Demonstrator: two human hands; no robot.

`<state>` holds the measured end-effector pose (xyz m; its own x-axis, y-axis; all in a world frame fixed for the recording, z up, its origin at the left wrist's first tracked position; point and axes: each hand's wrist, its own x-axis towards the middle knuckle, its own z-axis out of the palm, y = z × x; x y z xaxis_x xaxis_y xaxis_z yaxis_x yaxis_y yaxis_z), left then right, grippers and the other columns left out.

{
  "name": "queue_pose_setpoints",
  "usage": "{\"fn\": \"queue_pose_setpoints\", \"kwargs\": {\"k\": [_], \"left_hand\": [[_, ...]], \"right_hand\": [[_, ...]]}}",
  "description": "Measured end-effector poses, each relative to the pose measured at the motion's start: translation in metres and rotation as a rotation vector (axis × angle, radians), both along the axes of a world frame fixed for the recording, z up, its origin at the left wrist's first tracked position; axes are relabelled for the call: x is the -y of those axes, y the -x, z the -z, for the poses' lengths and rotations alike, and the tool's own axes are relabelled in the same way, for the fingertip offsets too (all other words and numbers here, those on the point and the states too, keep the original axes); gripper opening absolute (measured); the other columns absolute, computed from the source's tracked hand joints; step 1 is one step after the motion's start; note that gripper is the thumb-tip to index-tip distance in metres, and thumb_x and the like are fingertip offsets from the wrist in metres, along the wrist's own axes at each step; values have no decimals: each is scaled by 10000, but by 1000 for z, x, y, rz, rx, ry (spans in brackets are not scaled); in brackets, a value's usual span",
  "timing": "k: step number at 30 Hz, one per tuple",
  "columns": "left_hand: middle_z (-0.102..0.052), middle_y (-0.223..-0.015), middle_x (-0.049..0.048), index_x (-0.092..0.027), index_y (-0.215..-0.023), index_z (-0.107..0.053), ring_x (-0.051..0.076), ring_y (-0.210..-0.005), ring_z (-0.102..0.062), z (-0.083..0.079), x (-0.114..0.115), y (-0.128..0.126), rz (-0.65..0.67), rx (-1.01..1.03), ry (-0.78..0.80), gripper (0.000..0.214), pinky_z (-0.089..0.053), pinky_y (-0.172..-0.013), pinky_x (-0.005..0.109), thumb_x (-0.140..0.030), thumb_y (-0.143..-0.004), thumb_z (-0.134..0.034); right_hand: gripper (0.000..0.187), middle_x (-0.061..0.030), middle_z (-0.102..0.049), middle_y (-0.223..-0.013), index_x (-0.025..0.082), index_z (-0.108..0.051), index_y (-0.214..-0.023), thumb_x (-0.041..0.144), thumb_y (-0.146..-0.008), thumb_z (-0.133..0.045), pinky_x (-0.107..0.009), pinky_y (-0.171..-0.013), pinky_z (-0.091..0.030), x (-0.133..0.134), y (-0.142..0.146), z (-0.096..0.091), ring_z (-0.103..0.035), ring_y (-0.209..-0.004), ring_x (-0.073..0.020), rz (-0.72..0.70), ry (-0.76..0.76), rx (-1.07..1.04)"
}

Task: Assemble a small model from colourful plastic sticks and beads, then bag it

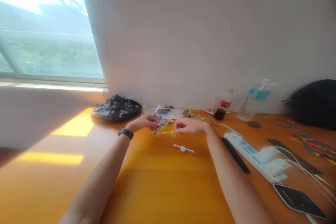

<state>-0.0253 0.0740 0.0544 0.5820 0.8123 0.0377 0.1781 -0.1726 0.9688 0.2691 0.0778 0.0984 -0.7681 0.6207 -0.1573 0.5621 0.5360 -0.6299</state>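
My left hand is closed on a clear plastic bag with blue, green and other coloured pieces in or against it. To its right, the fingers of my right hand are pinched at the end of a yellow arrow-shaped spinner, just above the table. A white arrow-shaped spinner with a round hub lies on the table, nearer to me than both hands. Small coloured pieces lie behind my right hand, too small to make out one by one.
A black plastic bag lies at the back left. Behind my right hand stand a bottle with a red label and a large clear bottle. A white power strip with cables, a phone and coloured strands lie at right.
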Motion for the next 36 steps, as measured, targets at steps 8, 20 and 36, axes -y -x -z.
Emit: {"fn": "queue_pose_setpoints", "kwargs": {"k": [8,20,36], "left_hand": [[-703,-763,55,-118,-1053,-678,139,-639,-622,-4,3,-7,85,-23,-31,454,-445,-616,263,-455,-784,-823],[-709,-791,60,-133,-1002,-712,149,-673,-622,-10,7,-20,150,-14,-82,362,-459,-647,281,-417,-802,-812],[-713,-809,80,-111,-945,-712,152,-697,-634,-12,13,-41,176,70,-88,311,-492,-672,282,-371,-808,-814]], "right_hand": [[162,-43,-685,-866,203,-605,-909,333,-952,-519,-282,-655,-399,10,2,-26,-572,-724,-172,503,-543,-339],[129,-42,-679,-929,222,-651,-893,263,-950,-544,-292,-694,-396,13,24,-20,-576,-763,-174,388,-718,-261],[197,-73,-728,-965,289,-790,-1002,256,-975,-598,-465,-1029,-360,21,26,-32,-550,-1145,-282,297,-834,-350]]}}
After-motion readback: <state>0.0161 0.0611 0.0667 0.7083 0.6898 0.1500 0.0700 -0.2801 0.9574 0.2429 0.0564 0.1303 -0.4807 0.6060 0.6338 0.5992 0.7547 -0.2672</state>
